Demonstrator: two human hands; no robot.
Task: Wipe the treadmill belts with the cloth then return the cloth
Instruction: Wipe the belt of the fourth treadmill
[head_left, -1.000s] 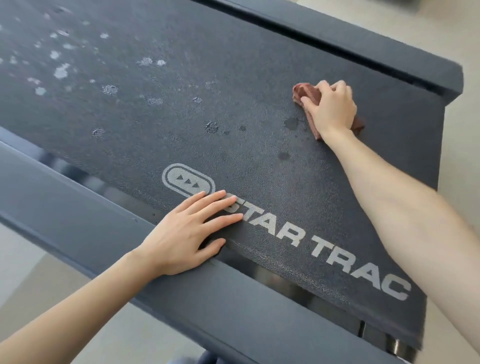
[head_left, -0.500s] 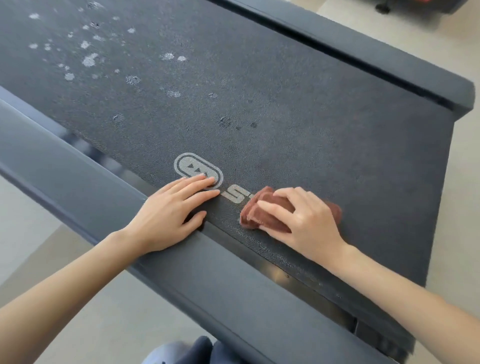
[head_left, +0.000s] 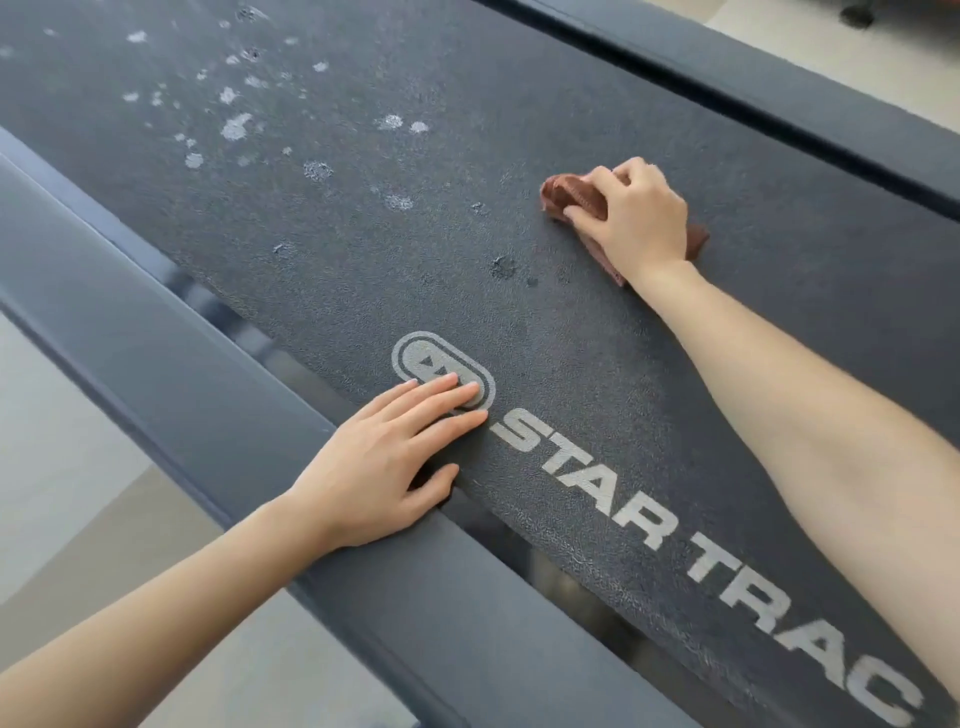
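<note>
Cloth (head_left: 569, 195), reddish-brown and bunched up, lies on the treadmill belt (head_left: 571, 322) toward its far side, under our right hand (head_left: 641, 221). Our right fingers (head_left: 602, 179) curl over the front of the bundle and grip it, while the palm presses it onto the belt. A thick fold sticks out past the fingertips on the left, and a corner of the fabric shows beside the wrist on the right.

Our left hand (head_left: 384, 467) lies flat and holds nothing. Its fingers (head_left: 441, 395) are straight and close together, with the tips resting on the oval logo (head_left: 415, 358). The thumb is spread out along the near edge of the belt, and the heel of the hand sits on the near side rail (head_left: 182, 384).

We see white lettering (head_left: 675, 535) reading "STAR TRAC" running from the logo toward the lower right, passing beneath our right forearm. Pale whitish spots (head_left: 236, 127) are scattered over the belt at the upper left, well apart from the cloth. A few darker smudges (head_left: 503, 267) sit between the cloth and the logo. The far side rail (head_left: 779, 93) runs just beyond our right hand. Light floor (head_left: 62, 441) shows outside the near rail.
</note>
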